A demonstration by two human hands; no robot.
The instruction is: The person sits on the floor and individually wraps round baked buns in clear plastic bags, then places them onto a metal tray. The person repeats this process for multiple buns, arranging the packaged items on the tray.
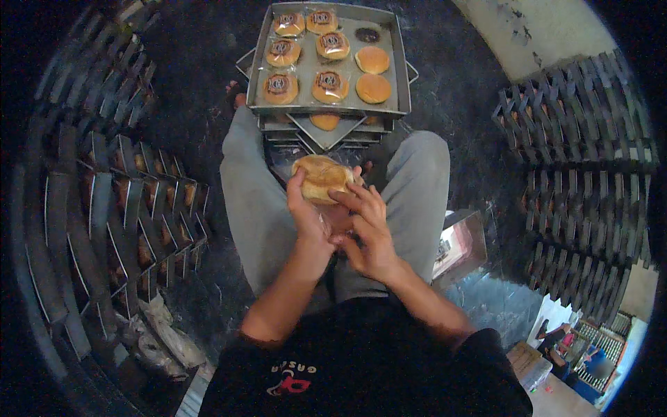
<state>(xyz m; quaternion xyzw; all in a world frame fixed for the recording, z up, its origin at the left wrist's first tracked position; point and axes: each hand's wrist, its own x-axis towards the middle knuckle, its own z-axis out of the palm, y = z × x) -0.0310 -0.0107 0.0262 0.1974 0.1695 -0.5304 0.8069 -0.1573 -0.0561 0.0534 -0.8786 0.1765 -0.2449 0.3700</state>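
Observation:
A golden round bun is held up between my knees, apparently in a clear plastic wrapper. My left hand grips it from the left, thumb along its side. From the right, my right hand has its fingers against the bun and the loose film below it. Beyond my hands, a metal baking tray carries several wrapped buns with printed film. In its right column lie two plain buns without visible print, below a dark round spot on the tray.
More trays are stacked crosswise under the top one. Tall tray stacks stand at the left and right. By my right thigh sits an open box with printed film. A person shows at lower right.

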